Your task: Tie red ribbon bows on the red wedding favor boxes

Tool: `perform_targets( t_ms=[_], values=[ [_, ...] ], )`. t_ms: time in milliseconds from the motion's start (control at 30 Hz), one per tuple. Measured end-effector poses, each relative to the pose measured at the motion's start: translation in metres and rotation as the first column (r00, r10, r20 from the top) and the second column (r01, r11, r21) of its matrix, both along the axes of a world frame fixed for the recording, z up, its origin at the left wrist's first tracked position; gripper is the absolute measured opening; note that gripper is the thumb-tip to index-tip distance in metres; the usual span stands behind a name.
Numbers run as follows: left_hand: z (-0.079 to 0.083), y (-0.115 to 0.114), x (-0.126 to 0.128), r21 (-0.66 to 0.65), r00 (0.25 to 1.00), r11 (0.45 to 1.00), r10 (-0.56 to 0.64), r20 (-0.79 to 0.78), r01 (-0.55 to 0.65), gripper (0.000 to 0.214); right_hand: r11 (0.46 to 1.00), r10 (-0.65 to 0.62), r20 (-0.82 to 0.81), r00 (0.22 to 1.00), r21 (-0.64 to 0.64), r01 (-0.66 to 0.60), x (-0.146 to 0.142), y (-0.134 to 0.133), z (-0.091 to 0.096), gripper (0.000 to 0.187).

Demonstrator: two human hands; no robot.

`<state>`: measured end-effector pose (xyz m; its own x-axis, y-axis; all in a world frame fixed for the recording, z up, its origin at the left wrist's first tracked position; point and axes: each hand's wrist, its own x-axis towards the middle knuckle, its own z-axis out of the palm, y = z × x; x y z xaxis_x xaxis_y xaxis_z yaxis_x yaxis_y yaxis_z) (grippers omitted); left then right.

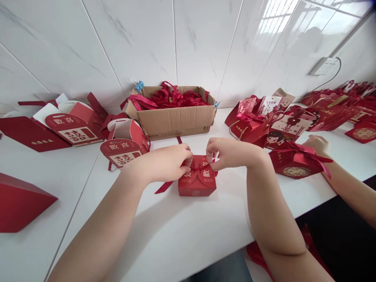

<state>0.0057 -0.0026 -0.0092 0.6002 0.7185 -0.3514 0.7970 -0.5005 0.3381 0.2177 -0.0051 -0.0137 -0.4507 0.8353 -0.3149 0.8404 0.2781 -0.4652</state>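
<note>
A small red gift box (196,184) with gold characters stands on the white table (182,231) in front of me. A dark red ribbon (201,166) runs across its top flaps, and one end (163,187) trails off to the left on the table. My left hand (169,160) is closed, pinching the ribbon at the box's left top. My right hand (227,152) is closed too, pinching the ribbon at the right top. The two hands face each other over the box.
An open cardboard box (176,117) full of red ribbons stands behind. Unfolded red and white boxes (123,147) lie at the left, with a red flat piece (20,201) nearer. Finished red boxes and bags (293,125) crowd the right, where another person's hand (317,144) rests.
</note>
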Motion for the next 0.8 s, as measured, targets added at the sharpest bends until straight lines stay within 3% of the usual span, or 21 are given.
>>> perform_targets(
  t_ms=[167, 300, 433, 533, 667, 800],
  values=[
    [-0.002, -0.002, 0.003, -0.019, 0.998, 0.998, 0.054, -0.032, -0.055, 0.016, 0.991, 0.001, -0.158, 0.987, 0.129, 0.02, 0.011, -0.011, -0.022, 0.005],
    [-0.001, -0.005, 0.003, -0.031, 0.996, 0.997, 0.064, -0.066, -0.067, 0.02, 0.974, -0.063, -0.431, 0.9, 0.171, 0.151, 0.02, -0.013, -0.052, 0.011],
    [-0.001, -0.006, 0.005, -0.034, 0.991, 0.996, 0.074, -0.108, -0.078, 0.022, 0.961, -0.208, -0.496, 0.843, 0.058, 0.271, 0.028, -0.013, -0.063, 0.016],
    [-0.001, -0.005, 0.006, -0.029, 0.992, 0.996, 0.079, -0.102, -0.082, 0.021, 0.98, -0.194, -0.481, 0.855, -0.066, 0.186, 0.035, -0.015, -0.058, 0.012],
    [-0.001, -0.003, 0.006, -0.035, 0.994, 0.996, 0.074, -0.082, -0.077, 0.02, 0.976, -0.149, -0.523, 0.839, -0.213, 0.041, 0.046, -0.018, -0.051, 0.043],
    [-0.003, -0.002, 0.005, -0.041, 0.995, 0.996, 0.074, -0.074, -0.077, 0.021, 0.912, -0.269, -0.552, 0.789, -0.409, 0.025, 0.047, -0.019, -0.055, 0.068]
  ],
)
